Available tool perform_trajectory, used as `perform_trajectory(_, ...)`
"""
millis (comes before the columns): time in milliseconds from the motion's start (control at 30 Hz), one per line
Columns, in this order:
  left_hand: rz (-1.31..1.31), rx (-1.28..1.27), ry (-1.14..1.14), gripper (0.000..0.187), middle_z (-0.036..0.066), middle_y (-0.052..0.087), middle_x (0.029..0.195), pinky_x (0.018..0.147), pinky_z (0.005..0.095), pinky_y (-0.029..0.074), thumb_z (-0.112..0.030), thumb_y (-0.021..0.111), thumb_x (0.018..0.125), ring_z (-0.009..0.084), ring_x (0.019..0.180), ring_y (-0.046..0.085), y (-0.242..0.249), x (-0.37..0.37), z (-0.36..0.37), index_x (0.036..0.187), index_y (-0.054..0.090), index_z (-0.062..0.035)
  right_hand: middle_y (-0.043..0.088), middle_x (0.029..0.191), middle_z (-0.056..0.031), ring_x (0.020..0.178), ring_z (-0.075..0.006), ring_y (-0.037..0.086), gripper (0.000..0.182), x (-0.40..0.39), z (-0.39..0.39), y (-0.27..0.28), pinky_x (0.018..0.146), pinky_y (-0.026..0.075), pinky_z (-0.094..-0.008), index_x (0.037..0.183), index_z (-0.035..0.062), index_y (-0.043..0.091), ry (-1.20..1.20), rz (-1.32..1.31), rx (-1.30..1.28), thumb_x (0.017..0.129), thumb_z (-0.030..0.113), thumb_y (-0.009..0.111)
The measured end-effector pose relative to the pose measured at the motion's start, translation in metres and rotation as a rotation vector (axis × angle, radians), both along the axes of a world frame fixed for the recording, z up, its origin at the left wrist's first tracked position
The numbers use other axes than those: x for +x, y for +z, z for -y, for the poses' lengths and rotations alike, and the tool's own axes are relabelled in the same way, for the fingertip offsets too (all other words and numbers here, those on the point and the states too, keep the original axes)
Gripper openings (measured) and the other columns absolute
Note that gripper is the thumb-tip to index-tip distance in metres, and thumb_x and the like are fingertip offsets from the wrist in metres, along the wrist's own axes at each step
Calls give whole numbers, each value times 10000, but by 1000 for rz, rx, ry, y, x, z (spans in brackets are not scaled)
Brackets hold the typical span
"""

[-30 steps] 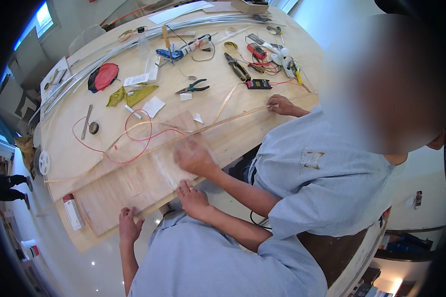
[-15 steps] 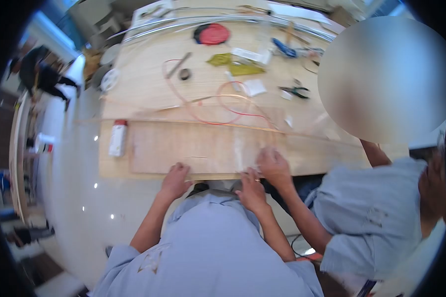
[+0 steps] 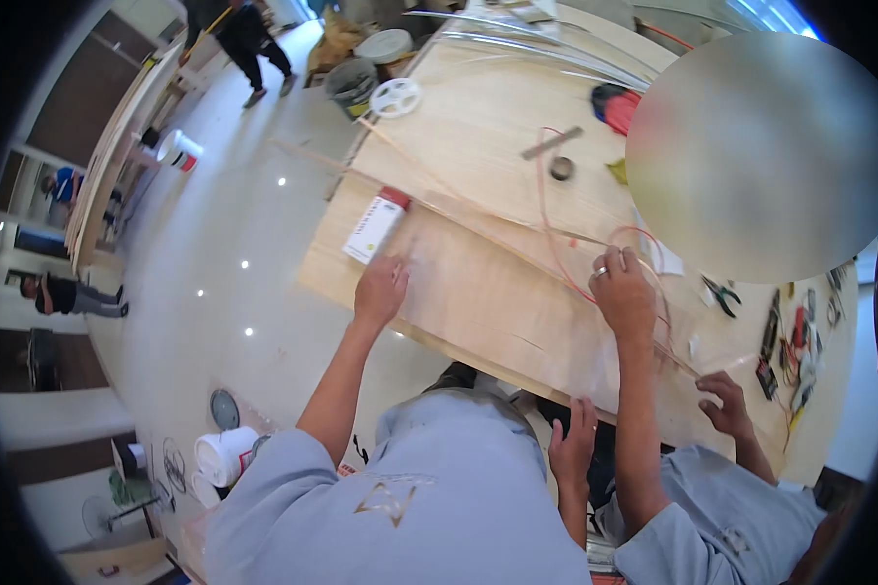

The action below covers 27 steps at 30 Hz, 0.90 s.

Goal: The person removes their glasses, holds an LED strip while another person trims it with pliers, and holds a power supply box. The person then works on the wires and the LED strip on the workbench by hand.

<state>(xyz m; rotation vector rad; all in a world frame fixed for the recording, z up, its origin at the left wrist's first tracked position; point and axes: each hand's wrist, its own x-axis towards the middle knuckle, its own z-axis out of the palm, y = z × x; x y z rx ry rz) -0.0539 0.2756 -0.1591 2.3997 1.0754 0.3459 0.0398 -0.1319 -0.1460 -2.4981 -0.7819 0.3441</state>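
My left hand [image 3: 380, 291] lies on the left part of a pale wooden panel [image 3: 473, 307], fingers bent and close together; whether anything thin is pinched under them is hidden. Just beyond it stands a white box with a red top [image 3: 376, 226]. At the table's front edge, my right hand [image 3: 574, 441] has its fingers stretched upward against the panel's edge, holding nothing I can see. A co-worker's ringed hand [image 3: 622, 297] reaches over the panel to a thin wooden strip and a red cord [image 3: 546, 219]. That person's other hand [image 3: 724, 402] touches the panel's right side.
Farther back lie a black tape roll [image 3: 561, 169], a flat metal strip [image 3: 552, 142] and long metal rods [image 3: 556, 49]. Pliers [image 3: 722, 295] and several tools [image 3: 800, 341] are at the right. A white reel [image 3: 396, 97] sits at the table's far left corner. Another person [image 3: 244, 44] stands beyond.
The view has swung left and turned. My left hand has moved along the panel toward the white box. The co-worker's hand has shifted from the front edge to farther across the panel.
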Motion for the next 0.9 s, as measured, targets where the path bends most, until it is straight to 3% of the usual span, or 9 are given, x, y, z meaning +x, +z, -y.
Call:
perform_trajectory(100, 33, 127, 117, 395, 181, 598, 1028, 813, 398, 479, -221, 675, 802, 311, 905, 591, -13, -12, -58, 1109, 598, 14, 577, 1149, -209, 1082, -349, 555, 357, -20, -15, -6, 938, 437, -399, 1150, 1, 564, 29, -84, 71, 804, 59, 633)
perform_trajectory(200, -118, 291, 134, 590, 163, 512, 1187, 906, 468, 437, -302, 706, 758, 323, 1118, 492, -26, -10, -79, 1232, 502, -15, 609, 1058, -183, 990, -329, 590, 324, -36, -25, -20, 883, 465, -387, 1119, 6, 590, 42, -226, 62, 804, 64, 638)
perform_trajectory(233, -157, 179, 132, 746, 174, 445, 1288, 930, 491, 425, -350, 740, 716, 316, 1197, 440, -25, -8, -82, 1309, 421, -29, 619, 1028, -175, 960, -323, 602, 313, -42, -28, -24, 865, 474, -383, 1108, 8, 599, 39, -271, 59, 804, 66, 639)
perform_trajectory(333, -213, 44, 88, 739, 184, 479, 1254, 940, 463, 429, -327, 764, 691, 318, 1169, 464, -16, -2, -83, 1281, 444, -18, 647, 958, -155, 869, -295, 636, 295, -54, -36, -31, 802, 498, -365, 1090, 14, 617, 31, -354, 58, 803, 76, 651)
perform_trajectory(433, 44, -171, 166, 713, 173, 524, 1176, 926, 440, 434, -280, 782, 667, 323, 1113, 490, -9, -12, -82, 1243, 459, -11, 657, 946, -155, 812, -266, 654, 298, -57, -40, -33, 752, 509, -343, 1094, 18, 618, 39, -355, 79, 807, 87, 661)
perform_trajectory(533, 626, -652, 208, 664, 154, 551, 1061, 897, 422, 437, -231, 784, 646, 328, 1026, 513, -1, -34, -66, 1191, 477, -8, 651, 967, -165, 829, -271, 652, 295, -61, -38, -38, 760, 506, -346, 1099, 11, 613, 45, -377, 97, 817, 87, 650)
perform_trajectory(633, 270, 114, 110, 665, 160, 533, 1092, 921, 417, 415, -212, 782, 648, 325, 1051, 496, 41, -52, -34, 1196, 467, -7, 637, 1010, -175, 863, -294, 638, 324, -61, -44, -34, 781, 499, -365, 1121, 11, 601, 101, -401, 40, 818, 112, 653)
perform_trajectory(900, 234, 319, 74, 696, 169, 511, 1137, 954, 424, 383, -158, 786, 630, 339, 1084, 466, 70, -85, -8, 1207, 437, 15, 595, 1113, -200, 935, -351, 596, 404, -93, -60, -45, 838, 476, -407, 1192, 23, 560, 208, -510, -15, 825, 162, 654)
